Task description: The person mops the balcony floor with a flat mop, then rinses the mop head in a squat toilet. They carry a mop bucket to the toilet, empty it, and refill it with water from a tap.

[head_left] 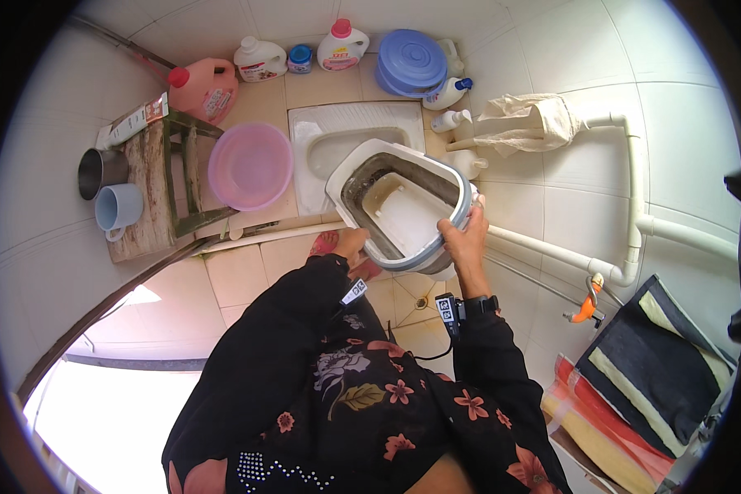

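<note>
Both hands hold a plastic mop bucket [410, 213], off-white with a blue-grey band round its rim, tilted over the near right part of a white squat toilet [305, 185]. My left hand [350, 244] grips the near left end of its rim. My right hand [467, 231] has the right side, thumb over the edge. Dark grime coats the upper inner wall, and a paler, brown-stained part shows at the bottom. The bucket hides much of the toilet's basin.
A pink basin [251, 166] and a worn wooden stool [145, 179] with a mug [119, 209] stand left. Detergent bottles [260, 59] and a lidded blue bucket [411, 62] line the back wall. White pipes [635, 185] and an orange-handled tap [588, 302] are right. A floor drain [421, 302] lies nearby.
</note>
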Demonstrator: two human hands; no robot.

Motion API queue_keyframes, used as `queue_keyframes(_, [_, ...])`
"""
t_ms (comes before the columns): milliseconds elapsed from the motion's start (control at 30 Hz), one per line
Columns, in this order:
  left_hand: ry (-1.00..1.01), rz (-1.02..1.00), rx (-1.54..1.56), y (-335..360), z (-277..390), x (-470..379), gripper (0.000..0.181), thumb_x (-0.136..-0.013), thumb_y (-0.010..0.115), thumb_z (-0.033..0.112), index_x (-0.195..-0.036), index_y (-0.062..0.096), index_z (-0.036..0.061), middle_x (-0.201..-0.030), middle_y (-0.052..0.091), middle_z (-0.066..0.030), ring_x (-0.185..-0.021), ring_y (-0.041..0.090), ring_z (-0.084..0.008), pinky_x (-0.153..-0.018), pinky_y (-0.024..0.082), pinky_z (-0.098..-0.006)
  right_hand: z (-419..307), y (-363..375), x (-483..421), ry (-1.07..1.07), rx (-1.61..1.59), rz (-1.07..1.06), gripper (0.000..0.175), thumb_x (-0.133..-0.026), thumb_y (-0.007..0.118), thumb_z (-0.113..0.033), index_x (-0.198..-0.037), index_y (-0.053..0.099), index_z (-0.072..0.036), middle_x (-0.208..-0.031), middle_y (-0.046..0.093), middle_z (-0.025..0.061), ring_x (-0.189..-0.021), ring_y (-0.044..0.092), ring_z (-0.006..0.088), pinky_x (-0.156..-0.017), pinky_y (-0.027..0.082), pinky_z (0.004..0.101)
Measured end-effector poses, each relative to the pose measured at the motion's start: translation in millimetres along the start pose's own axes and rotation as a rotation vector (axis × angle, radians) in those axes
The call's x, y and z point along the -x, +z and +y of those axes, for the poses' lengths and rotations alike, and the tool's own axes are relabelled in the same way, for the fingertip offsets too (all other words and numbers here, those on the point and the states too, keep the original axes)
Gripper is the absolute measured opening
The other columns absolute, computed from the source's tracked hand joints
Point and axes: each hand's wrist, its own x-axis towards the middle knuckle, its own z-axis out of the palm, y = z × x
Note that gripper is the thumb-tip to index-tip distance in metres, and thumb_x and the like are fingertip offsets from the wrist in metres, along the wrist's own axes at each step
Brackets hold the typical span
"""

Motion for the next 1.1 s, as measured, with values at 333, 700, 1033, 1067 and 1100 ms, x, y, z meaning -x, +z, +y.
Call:
queue_keyframes(333, [-0.053,-0.286,0.064,-15.7,36.0,-51.3,0.025,-0.076,0.052,0.002,-0.099,0.053,-0.0040,-0.093,0.059,-0.0121,-0.085,0.061,-0.0254,-0.075,0.052,-0.0368,-72.5,47.2,-23.2,-0.441,0.193,0.103,0.045,-0.062,0.066,-0.022,-0.094,0.044,-0.001,-0.110,0.040,0.0180,-0.097,0.040,0.0353,-0.085,0.035,0.0427])
queue_keyframes(700, [-0.078,-0.299,0.141,12.4,12.8,-52.1,0.031,-0.073,0.054,0.001,-0.104,0.050,-0.0037,-0.098,0.056,-0.0154,-0.086,0.059,-0.0284,-0.073,0.051,-0.0435,-71.8,27.4,-31.1,-0.409,0.218,0.073,0.039,-0.062,0.066,-0.021,-0.089,0.046,-0.001,-0.113,0.041,0.0169,-0.100,0.040,0.0361,-0.087,0.035,0.0429])
queue_keyframes(1033, [-0.064,-0.384,0.343,-18.9,32.3,-11.7,0.029,-0.078,0.053,0.005,-0.104,0.049,-0.0071,-0.095,0.060,-0.0149,-0.090,0.061,-0.0262,-0.078,0.051,-0.0379,-104.5,56.8,-13.2,-0.555,0.199,-0.015,0.035,-0.063,0.066,-0.019,-0.085,0.047,0.000,-0.111,0.043,0.0158,-0.098,0.040,0.0353,-0.085,0.035,0.0424])
queue_keyframes(1067, [-0.071,-0.414,0.348,-21.2,35.4,-6.6,0.029,-0.079,0.053,0.004,-0.106,0.049,-0.0062,-0.096,0.059,-0.0146,-0.090,0.061,-0.0258,-0.078,0.051,-0.0375,-109.4,59.0,-10.1,-0.576,0.205,-0.007,0.034,-0.063,0.068,-0.019,-0.084,0.047,0.000,-0.111,0.044,0.0156,-0.097,0.040,0.0352,-0.084,0.036,0.0416])
queue_keyframes(1100, [-0.077,-0.445,0.353,-23.2,37.9,-1.2,0.029,-0.079,0.053,0.003,-0.107,0.049,-0.0053,-0.097,0.059,-0.0143,-0.090,0.060,-0.0255,-0.078,0.051,-0.0371,-114.1,60.6,-7.6,-0.595,0.219,-0.009,0.035,-0.063,0.068,-0.019,-0.084,0.047,0.000,-0.111,0.044,0.0156,-0.097,0.040,0.0351,-0.084,0.036,0.0414])
